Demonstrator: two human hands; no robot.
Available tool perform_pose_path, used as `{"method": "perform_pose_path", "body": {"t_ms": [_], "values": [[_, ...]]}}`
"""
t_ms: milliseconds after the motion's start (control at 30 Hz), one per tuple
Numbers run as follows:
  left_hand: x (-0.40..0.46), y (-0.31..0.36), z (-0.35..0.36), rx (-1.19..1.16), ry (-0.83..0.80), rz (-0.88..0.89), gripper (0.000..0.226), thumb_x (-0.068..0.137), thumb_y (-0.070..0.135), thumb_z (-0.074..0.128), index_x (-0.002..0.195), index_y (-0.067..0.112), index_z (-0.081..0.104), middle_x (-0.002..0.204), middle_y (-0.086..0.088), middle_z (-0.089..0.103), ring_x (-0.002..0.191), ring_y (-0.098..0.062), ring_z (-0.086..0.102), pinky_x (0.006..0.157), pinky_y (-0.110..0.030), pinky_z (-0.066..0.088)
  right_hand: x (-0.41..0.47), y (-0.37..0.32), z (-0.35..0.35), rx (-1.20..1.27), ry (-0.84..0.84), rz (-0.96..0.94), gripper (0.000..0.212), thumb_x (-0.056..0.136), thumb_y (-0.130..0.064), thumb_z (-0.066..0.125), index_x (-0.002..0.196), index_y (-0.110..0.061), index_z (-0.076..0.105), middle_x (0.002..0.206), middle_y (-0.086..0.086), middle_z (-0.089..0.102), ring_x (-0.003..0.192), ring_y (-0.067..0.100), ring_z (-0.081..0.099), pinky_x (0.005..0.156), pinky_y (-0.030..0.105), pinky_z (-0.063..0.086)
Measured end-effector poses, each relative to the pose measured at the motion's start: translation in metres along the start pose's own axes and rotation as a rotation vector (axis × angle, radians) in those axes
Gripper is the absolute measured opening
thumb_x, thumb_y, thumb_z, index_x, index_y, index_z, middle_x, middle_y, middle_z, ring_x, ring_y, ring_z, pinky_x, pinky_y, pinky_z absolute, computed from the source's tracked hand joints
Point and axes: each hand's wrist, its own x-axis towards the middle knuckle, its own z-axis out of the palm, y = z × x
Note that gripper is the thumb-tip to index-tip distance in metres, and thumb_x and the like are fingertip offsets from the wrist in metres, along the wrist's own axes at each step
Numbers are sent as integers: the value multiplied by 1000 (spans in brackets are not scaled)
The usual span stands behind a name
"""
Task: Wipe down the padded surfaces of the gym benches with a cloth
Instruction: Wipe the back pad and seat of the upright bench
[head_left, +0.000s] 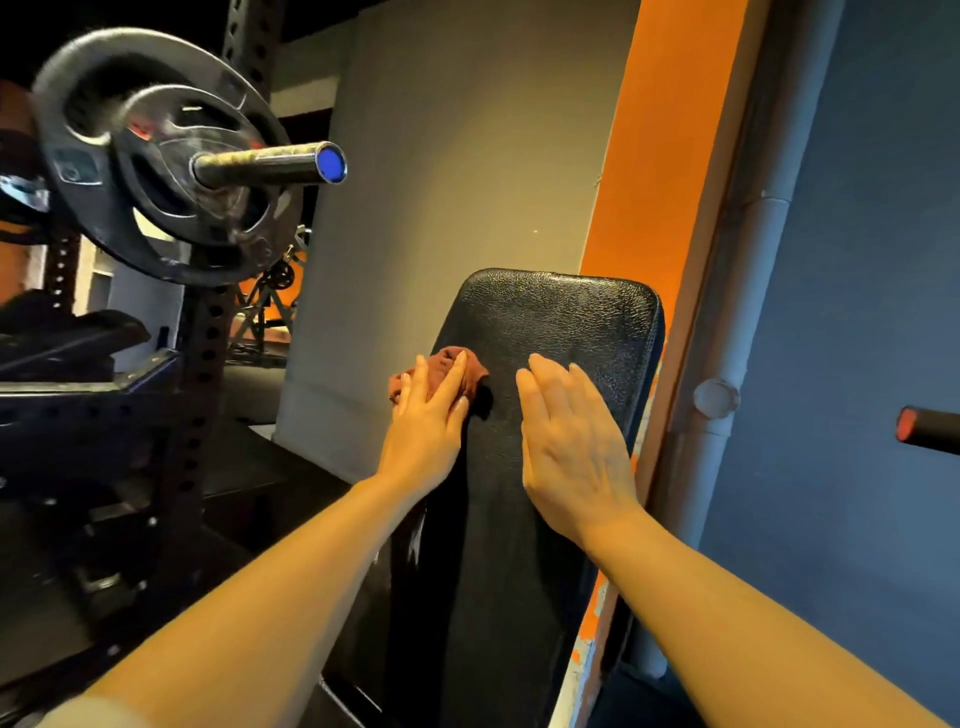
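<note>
Cloth (451, 375) mostly under left hand (427, 423); bench pad (566, 322) bottom cut off; plate (156, 156) blurred.

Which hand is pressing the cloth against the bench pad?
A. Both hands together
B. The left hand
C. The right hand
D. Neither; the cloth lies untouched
B: the left hand lies flat on the reddish cloth near the pad's left edge, while the right hand rests bare on the bench pad.

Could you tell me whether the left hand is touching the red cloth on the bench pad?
Touching: the head view shows the left hand pressing flat fingers onto the red cloth.
</note>
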Motion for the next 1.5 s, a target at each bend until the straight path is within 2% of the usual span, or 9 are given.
{"method": "perform_pose_path", "body": {"t_ms": [100,267,433,500,700,900,1133,1333,1500], "values": [[-11,-1,2,-22,30,38,54,103,28,40,149,46,17,163,-2,0,150,-26,0,116,-54,22,-1,0,4,-21,10,27,50,86,-10,49,135,1,48,140,19,49,131,31,44,116,42,22],[-45,-12,8,-9,2,320,61,100,19,49,148,43,20,161,10,-1,150,-14,-5,117,-33,13,-3,-1,7,-11,42,-19,46,86,-10,52,131,2,52,135,19,53,128,32,48,116,42,24],[2,-22,-3,-69,21,-72,50,104,32,35,150,44,19,163,1,5,149,-23,6,116,-48,26,-6,0,8,-53,16,-24,44,86,-7,52,128,3,54,131,21,56,125,35,51,115,44,24],[-4,-12,0,-45,36,-95,50,104,31,35,151,42,20,163,0,7,149,-24,7,116,-51,25,-6,-1,9,-56,19,-9,41,89,-8,52,128,3,54,131,21,56,125,35,51,115,43,24],[-67,-17,2,19,-59,302,57,101,24,46,149,39,21,163,5,3,150,-18,-1,117,-31,15,-8,-1,11,-43,50,19,39,91,-9,50,128,3,54,130,22,56,124,36,51,116,43,25],[-18,-26,2,-15,24,-111,50,104,34,33,151,43,18,163,1,6,149,-25,7,113,-51,30,-8,-2,11,-52,80,25,32,91,-10,50,118,2,60,124,21,59,119,36,53,113,44,28],[-83,-22,5,32,-67,290,58,99,30,41,148,45,14,163,6,-2,150,-17,-7,119,-38,13,-8,-3,11,-67,68,15,29,97,-18,42,112,-2,60,123,19,59,118,35,53,112,45,32],[-36,-27,4,3,31,-85,49,104,33,33,150,43,19,163,-3,6,148,-27,9,107,-53,36,-8,-3,12,-70,69,17,27,97,-18,42,110,-3,61,121,18,59,118,35,54,111,46,34],[-97,-7,9,31,-58,260,56,101,29,40,150,41,16,160,9,-7,150,-18,-5,119,-38,13,-8,-2,14,-74,114,13,27,95,-17,44,109,-2,62,119,19,60,117,35,54,110,46,35]]}}
